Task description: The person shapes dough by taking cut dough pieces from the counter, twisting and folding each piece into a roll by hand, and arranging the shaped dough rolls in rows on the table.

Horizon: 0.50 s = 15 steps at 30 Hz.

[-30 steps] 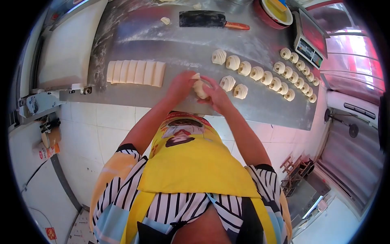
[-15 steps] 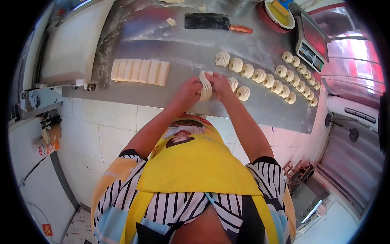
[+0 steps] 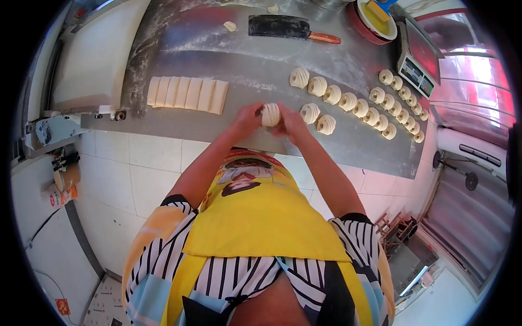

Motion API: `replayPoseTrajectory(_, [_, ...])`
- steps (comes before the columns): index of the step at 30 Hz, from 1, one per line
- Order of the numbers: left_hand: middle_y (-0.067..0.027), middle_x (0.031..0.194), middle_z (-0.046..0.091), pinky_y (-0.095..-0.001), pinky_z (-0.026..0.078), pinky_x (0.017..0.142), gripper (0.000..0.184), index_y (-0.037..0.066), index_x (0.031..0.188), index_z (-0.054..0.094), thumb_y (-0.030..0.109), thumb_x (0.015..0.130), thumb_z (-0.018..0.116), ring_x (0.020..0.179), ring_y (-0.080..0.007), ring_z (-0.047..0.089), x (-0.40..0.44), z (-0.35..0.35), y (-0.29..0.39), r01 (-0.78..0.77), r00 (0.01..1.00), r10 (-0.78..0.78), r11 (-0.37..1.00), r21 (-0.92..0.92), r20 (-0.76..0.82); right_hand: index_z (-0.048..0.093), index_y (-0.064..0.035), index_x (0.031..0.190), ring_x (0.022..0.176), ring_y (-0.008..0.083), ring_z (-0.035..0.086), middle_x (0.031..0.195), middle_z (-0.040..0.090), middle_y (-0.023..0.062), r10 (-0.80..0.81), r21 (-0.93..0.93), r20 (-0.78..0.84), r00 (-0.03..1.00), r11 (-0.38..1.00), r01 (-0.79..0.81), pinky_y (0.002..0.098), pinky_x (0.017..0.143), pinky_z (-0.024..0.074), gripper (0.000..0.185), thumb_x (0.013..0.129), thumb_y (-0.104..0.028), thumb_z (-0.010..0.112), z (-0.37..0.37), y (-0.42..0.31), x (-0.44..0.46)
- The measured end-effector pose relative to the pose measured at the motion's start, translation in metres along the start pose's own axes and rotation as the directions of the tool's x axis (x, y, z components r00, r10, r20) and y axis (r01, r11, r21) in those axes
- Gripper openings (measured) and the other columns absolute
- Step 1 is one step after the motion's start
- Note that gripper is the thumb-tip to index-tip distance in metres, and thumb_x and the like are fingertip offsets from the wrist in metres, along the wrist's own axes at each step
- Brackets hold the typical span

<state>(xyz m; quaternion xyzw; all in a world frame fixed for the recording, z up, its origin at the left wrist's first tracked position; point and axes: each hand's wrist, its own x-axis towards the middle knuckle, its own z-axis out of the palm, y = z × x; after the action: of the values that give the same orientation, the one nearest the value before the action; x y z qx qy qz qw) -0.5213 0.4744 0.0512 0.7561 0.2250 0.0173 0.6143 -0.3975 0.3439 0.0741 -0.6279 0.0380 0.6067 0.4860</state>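
Observation:
Between my two hands is a ridged, coiled dough roll (image 3: pixel 270 115), held above the table's near side. My left hand (image 3: pixel 249 119) grips it from the left with curled fingers. On the other side my right hand (image 3: pixel 291 123) closes round it, some fingertips hidden behind the dough. To the left lies a row of flat dough strips (image 3: pixel 187 94), side by side. Just right of my right hand sit two shaped dough rolls, the nearer one a swirled roll (image 3: pixel 310 113). Beyond them, rows of similar twisted rolls (image 3: pixel 348 101) run toward the right.
A cleaver (image 3: pixel 278 26) with a wooden handle lies at the back of the floury metal table (image 3: pixel 217 60). A digital scale (image 3: pixel 414 73) and a bowl (image 3: pixel 375 22) with a brush stand at the back right. A dough machine (image 3: pixel 98 60) is at the left.
The long twisted dough between my hands is now wound into a compact round coil. My hands have turned around it and stay in nearly the same place.

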Motion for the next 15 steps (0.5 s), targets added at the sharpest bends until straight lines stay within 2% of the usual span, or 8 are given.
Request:
replayPoseTrajectory(2, [-0.0100, 0.078, 0.062, -0.0322, 0.047, 0.060, 0.030, 0.003, 0.108, 0.052, 0.011, 0.079, 0.060, 0.069, -0.0150, 0.059, 0.006, -0.003, -0.001, 0.147, 0.989, -0.147, 0.984, -0.099, 0.004, 0.056, -0.0041, 0.103, 0.059, 0.0145, 0.058, 0.076, 0.059, 0.0057, -0.093, 0.129, 0.047, 0.995, 0.988, 0.087, 0.0295, 0.056, 0.0534, 0.029, 0.090, -0.030, 0.052, -0.001, 0.002, 0.003])
replayPoseTrajectory(5, [-0.0127, 0.074, 0.060, -0.0361, 0.046, 0.056, 0.030, 0.006, 0.106, 0.050, 0.011, 0.078, 0.060, 0.062, -0.0219, 0.059, 0.015, 0.001, -0.024, 0.103, 0.994, -0.103, 0.925, 0.367, -0.018, 0.053, -0.0018, 0.101, 0.051, 0.0139, 0.055, 0.069, 0.057, 0.0056, -0.181, -0.222, 0.075, 0.981, 0.956, 0.193, 0.0277, 0.049, 0.0491, 0.026, 0.089, -0.025, 0.054, -0.019, 0.025, 0.040])
replayPoseTrajectory(8, [-0.0145, 0.070, 0.059, -0.0372, 0.045, 0.054, 0.030, 0.008, 0.104, 0.048, 0.011, 0.076, 0.059, 0.058, -0.0269, 0.058, 0.009, 0.007, -0.046, 0.018, 1.000, -0.013, 0.974, 0.226, -0.024, 0.049, -0.0031, 0.099, 0.049, 0.0137, 0.055, 0.066, 0.056, 0.0063, -0.193, -0.452, 0.131, 0.972, 0.861, 0.232, 0.0271, 0.046, 0.0461, 0.023, 0.086, -0.020, 0.057, -0.012, 0.022, 0.025])
replayPoseTrajectory(11, [-0.0142, 0.067, 0.059, -0.0380, 0.045, 0.053, 0.029, 0.007, 0.102, 0.047, 0.010, 0.076, 0.059, 0.056, -0.0268, 0.059, 0.005, 0.009, -0.043, 0.021, 1.000, -0.015, 0.967, 0.254, -0.024, 0.047, -0.0046, 0.099, 0.049, 0.0151, 0.056, 0.066, 0.057, 0.0072, -0.303, -0.698, 0.071, 0.950, 0.666, 0.264, 0.0281, 0.046, 0.0459, 0.024, 0.081, -0.015, 0.059, -0.011, 0.035, 0.027])
replayPoseTrajectory(14, [-0.0121, 0.064, 0.058, -0.0356, 0.044, 0.049, 0.027, 0.006, 0.100, 0.047, 0.008, 0.076, 0.058, 0.053, -0.0228, 0.058, 0.005, 0.006, -0.031, 0.114, 0.993, -0.119, 0.957, 0.266, 0.003, 0.047, -0.0052, 0.099, 0.050, 0.0168, 0.058, 0.067, 0.058, 0.0088, -0.458, -0.812, 0.045, 0.888, 0.501, 0.299, 0.0302, 0.044, 0.0455, 0.025, 0.076, -0.009, 0.057, -0.008, 0.040, 0.034])
replayPoseTrajectory(15, [-0.0113, 0.064, 0.058, -0.0346, 0.043, 0.047, 0.026, 0.006, 0.100, 0.047, 0.007, 0.076, 0.057, 0.051, -0.0215, 0.058, 0.006, 0.002, -0.026, 0.170, 0.982, -0.181, 0.970, 0.175, 0.050, 0.047, -0.0048, 0.099, 0.050, 0.0175, 0.059, 0.068, 0.059, 0.0093, -0.540, -0.860, 0.044, 0.840, 0.408, 0.307, 0.0306, 0.044, 0.0457, 0.025, 0.076, -0.008, 0.057, -0.007, 0.045, 0.038])
